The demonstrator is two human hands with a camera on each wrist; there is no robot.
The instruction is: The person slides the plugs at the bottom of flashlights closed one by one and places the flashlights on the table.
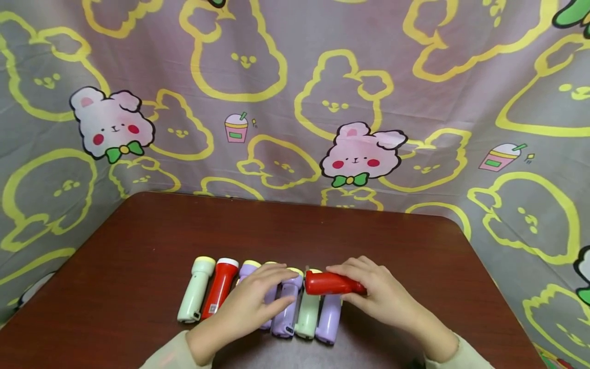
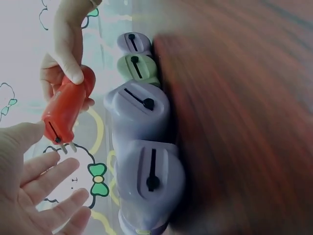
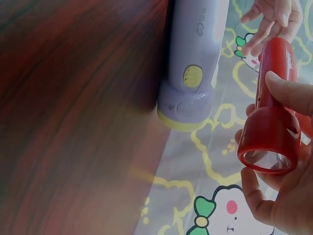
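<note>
My right hand (image 1: 378, 289) grips a red flashlight (image 1: 329, 283) around its head end, holding it level over the right part of a row of flashlights. Two metal prongs (image 2: 67, 147) stick out of its tail, beside a black slider in a slot. The lens faces away from my left hand, as the right wrist view shows. My left hand (image 1: 249, 302) is spread over the middle of the row, fingers apart and holding nothing. Its thumb tip (image 2: 34, 132) overlaps the tail edge of the red flashlight in the left wrist view.
Side by side on the brown table (image 1: 152, 246) lie a pale green flashlight (image 1: 196, 289), a red one with a white rim (image 1: 226, 277), and several purple and green ones, including a purple one (image 1: 329, 320) at the right end. A patterned curtain (image 1: 286, 66) surrounds the table's back and sides.
</note>
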